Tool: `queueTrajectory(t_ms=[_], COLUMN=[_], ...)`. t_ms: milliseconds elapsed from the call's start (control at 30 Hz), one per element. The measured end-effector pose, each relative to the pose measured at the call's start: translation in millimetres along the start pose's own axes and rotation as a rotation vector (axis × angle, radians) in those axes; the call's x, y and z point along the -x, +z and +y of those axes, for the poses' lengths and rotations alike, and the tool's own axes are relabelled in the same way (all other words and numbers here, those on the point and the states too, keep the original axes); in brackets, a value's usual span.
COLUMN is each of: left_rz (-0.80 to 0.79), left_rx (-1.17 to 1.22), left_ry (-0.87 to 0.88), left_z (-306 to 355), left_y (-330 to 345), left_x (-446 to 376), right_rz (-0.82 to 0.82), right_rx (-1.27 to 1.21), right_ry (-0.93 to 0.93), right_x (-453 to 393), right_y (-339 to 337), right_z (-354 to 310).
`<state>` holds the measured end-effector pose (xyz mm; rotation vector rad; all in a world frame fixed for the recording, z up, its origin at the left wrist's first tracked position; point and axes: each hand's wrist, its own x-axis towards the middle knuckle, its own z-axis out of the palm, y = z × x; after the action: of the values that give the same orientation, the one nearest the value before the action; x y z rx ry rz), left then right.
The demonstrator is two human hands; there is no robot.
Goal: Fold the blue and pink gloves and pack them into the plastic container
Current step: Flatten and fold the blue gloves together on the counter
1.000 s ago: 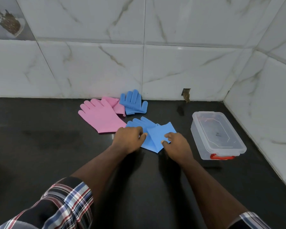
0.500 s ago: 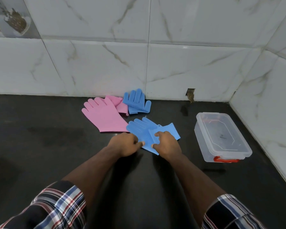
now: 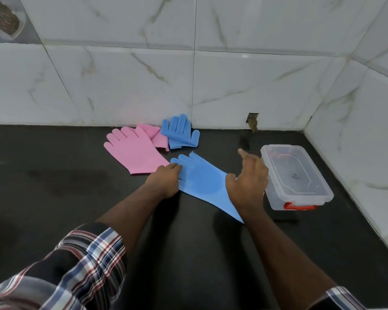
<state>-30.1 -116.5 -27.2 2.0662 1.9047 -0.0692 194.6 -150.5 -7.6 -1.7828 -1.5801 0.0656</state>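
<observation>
Marble-tiled walls meet a black countertop (image 3: 54, 198). At left lies a flat pink glove (image 3: 133, 153), a second pink glove (image 3: 158, 139) partly under it, then a folded blue glove (image 3: 179, 133) at the wall. Centre: the unfolded blue glove (image 3: 202, 180) lies flat. The left hand (image 3: 164, 182) pins its finger end, fingers curled on it; the right hand (image 3: 248, 184) is lifted above the cuff, fingers relaxed, grasping nothing. At right stands the lidded plastic container (image 3: 298, 177). Current step, by judgement: folding this glove. Next: grasp cuff, fold toward fingers.
</observation>
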Motion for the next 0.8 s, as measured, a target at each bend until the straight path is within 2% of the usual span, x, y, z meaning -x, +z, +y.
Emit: queueTrajectory(t_ms=[33,133,167,233,400,533,633,700,800], left_rz=[-0.016,-0.005,0.008,0.030,0.094,0.141,0.116,0.140,0.227], left_rx=[-0.013,-0.053,-0.059,-0.058,0.013,0.300,0.470,0.484,0.355], left_ry=[-0.009,-0.022,-0.022,-0.025,-0.005,0.071,0.112,0.105,0.001], left_z=[1,2,2,3,1,3,1,-9,-30], left_y=[0,0,-1,-2,-6,-22,-38,-44,-43], left_x=[-1,-2,-2,-3,4,19,34,42,50], right_rz=[-0.085,-0.517,-0.616,-0.704,-0.747,-0.632,-0.578,-0.613,-0.704], right_rx=[-0.048,-0.176,-0.143,-0.077,0.105,0.181,0.123,0.032,-0.019], right_ry=[-0.040,-0.034,-0.045,-0.069,-0.161,-0.182,-0.148,-0.158,-0.229], right_x=[3,18,25,33,35,32,34,39,49], right_y=[3,8,10,15,25,24,22,23,25], right_z=[2,7,8,9,-1,-7,-10,-11,-13])
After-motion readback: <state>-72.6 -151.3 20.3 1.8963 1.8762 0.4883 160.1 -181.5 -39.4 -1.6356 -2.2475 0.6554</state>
